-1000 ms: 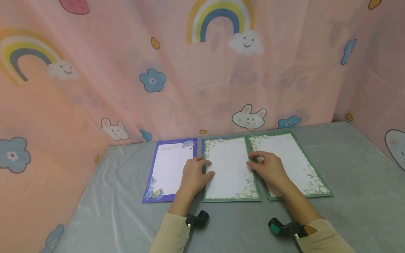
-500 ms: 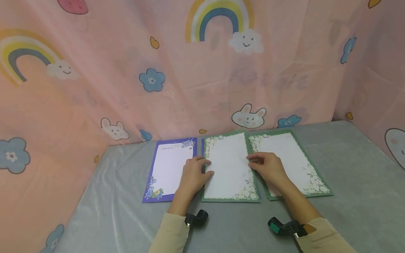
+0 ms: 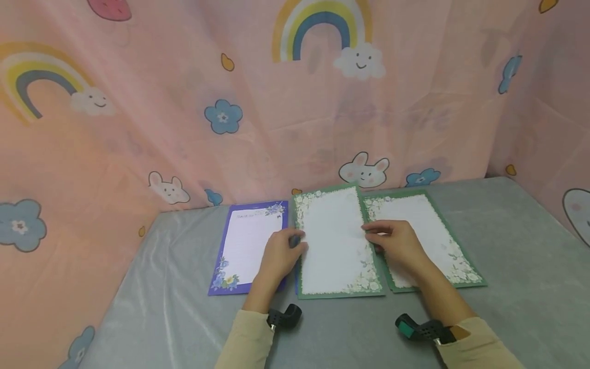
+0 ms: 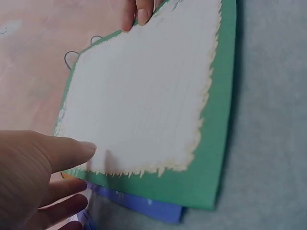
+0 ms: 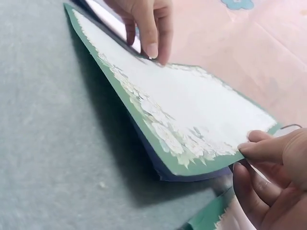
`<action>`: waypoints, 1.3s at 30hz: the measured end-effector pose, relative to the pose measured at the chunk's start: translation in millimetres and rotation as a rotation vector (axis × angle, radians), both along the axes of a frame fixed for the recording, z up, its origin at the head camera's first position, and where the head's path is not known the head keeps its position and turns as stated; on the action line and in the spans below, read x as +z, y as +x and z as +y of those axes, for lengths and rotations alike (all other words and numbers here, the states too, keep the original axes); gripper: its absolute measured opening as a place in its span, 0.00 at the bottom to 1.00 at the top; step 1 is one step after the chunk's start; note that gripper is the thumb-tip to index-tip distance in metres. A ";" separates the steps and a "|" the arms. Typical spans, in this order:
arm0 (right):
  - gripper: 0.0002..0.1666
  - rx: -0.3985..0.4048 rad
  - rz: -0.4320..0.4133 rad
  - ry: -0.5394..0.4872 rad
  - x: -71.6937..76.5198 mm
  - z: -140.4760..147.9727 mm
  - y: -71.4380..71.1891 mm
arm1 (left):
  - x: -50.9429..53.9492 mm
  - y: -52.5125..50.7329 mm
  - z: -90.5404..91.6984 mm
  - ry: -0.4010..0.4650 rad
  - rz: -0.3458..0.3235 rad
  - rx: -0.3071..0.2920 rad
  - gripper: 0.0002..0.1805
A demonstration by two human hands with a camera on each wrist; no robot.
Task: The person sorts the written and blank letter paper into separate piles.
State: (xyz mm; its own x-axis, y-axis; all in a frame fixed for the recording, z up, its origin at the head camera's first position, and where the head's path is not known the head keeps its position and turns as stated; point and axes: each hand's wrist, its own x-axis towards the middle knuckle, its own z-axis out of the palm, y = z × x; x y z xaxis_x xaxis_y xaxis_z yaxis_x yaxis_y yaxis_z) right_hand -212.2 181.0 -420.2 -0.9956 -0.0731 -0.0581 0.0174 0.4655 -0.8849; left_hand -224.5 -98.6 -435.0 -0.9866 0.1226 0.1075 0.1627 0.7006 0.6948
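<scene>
A white sheet of stationery paper with a green, flowered border (image 3: 332, 246) is raised off the table between my hands, its far edge higher than before. My left hand (image 3: 278, 253) pinches its left edge; in the left wrist view the thumb (image 4: 76, 152) lies on top and the fingers are below. On the opposite edge, my right hand (image 3: 401, 246) pinches the paper between thumb and fingers, as the right wrist view shows. Purple paper (image 4: 139, 203) peeks out beneath the green-bordered sheet.
To the left lies a purple-bordered sheet (image 3: 251, 246) with small writing near its top. Another green-bordered sheet (image 3: 421, 225) lies at the right, partly under my right hand. All are on a grey cloth (image 3: 516, 246) before a pink printed curtain (image 3: 286, 128).
The middle green-bordered sheet has come up off the table, its far edge rising against the curtain. Both hands have risen slightly with it. The sheets at either side stay put.
</scene>
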 end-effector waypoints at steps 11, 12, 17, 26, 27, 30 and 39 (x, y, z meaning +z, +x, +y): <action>0.22 -0.008 -0.021 -0.082 5.8 8.3 -0.9 | 6.3 -1.5 -1.8 0.211 -0.008 0.007 0.13; 0.22 -0.006 -0.019 -0.084 7.0 9.2 -0.7 | 7.0 -1.8 -1.9 0.234 -0.016 0.005 0.12; 0.25 0.012 -0.018 -0.115 11.7 16.9 -0.1 | 12.4 -1.9 -3.8 0.317 -0.070 -0.021 0.12; 0.28 0.064 -0.005 -0.191 20.8 29.4 2.4 | 31.5 1.9 -11.0 0.395 -0.089 -0.082 0.13; 0.28 0.065 0.001 -0.192 22.3 30.0 2.9 | 33.5 2.5 -11.1 0.402 -0.084 -0.085 0.13; 0.27 0.066 0.019 -0.188 27.1 31.7 4.7 | 39.9 4.3 -10.8 0.414 -0.078 -0.091 0.13; 0.26 0.071 0.090 -0.190 39.8 35.6 7.5 | 60.9 13.2 -9.7 0.387 -0.079 -0.092 0.15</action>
State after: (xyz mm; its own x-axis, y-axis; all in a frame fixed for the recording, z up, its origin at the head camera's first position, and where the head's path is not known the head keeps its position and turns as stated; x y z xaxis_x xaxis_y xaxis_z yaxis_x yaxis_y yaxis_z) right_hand -204.8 216.6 -380.5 -0.9881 -0.1446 0.0522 -0.0924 0.2876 -0.9533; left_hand -211.3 -108.3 -374.1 -0.9805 0.1763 0.0872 0.1481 0.3694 0.9174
